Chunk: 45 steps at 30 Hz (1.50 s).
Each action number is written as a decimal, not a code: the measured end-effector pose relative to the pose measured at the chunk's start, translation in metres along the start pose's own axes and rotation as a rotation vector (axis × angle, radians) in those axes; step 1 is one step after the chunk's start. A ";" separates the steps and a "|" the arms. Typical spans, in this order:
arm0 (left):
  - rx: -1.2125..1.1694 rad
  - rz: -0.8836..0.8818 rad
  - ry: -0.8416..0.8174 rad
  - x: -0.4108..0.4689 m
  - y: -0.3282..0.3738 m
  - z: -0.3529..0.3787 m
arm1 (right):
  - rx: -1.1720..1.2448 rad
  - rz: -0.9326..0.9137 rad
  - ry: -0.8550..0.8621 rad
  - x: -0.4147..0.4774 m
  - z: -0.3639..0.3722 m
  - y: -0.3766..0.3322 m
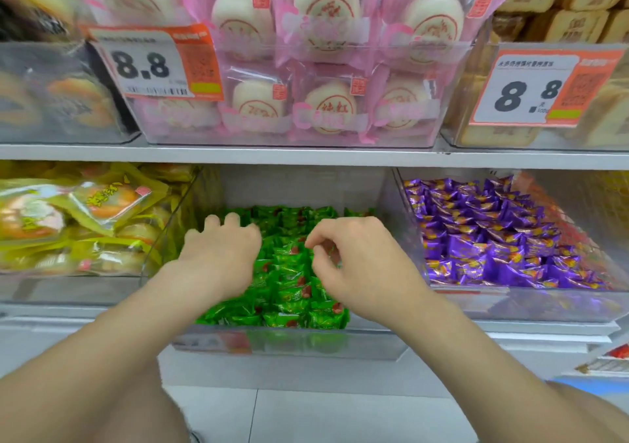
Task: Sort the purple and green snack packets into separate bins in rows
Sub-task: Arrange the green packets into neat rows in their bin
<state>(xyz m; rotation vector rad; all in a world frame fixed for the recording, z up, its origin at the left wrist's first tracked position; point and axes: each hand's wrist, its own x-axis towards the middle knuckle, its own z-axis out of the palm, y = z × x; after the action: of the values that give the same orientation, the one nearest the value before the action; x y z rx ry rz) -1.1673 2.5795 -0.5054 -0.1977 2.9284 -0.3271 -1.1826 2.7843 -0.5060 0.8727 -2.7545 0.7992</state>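
Observation:
Green snack packets (289, 292) fill the middle clear bin (289, 342) on the lower shelf. Purple snack packets (493, 238) lie in rows in the clear bin (544, 306) to its right. My left hand (221, 255) rests palm down on the green packets at the bin's left side, fingers spread and slightly bent. My right hand (357, 262) hovers over the green packets, its fingers curled, thumb and fingertips close together near one green packet. Whether it pinches a packet I cannot tell.
A bin of yellow-wrapped cakes (78, 224) stands to the left. The upper shelf (306, 155) holds pink-wrapped buns (323, 68), brown pastries (561, 3) and two 8.8 price tags (153, 64). White floor tiles (323, 415) lie below.

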 end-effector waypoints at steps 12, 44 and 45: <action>-0.201 0.034 0.247 0.001 -0.038 0.026 | 0.042 0.002 -0.227 0.061 0.076 -0.031; -2.223 0.165 -0.121 -0.011 0.037 -0.011 | 0.618 0.430 0.083 0.012 0.003 0.002; -2.259 0.168 -0.155 -0.010 0.041 -0.012 | 0.613 0.443 0.116 0.011 0.005 0.004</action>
<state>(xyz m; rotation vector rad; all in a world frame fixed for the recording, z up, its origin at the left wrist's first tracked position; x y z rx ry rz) -1.1646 2.6228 -0.5017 -0.1628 1.5688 2.6053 -1.1933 2.7791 -0.5090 0.2483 -2.6490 1.7660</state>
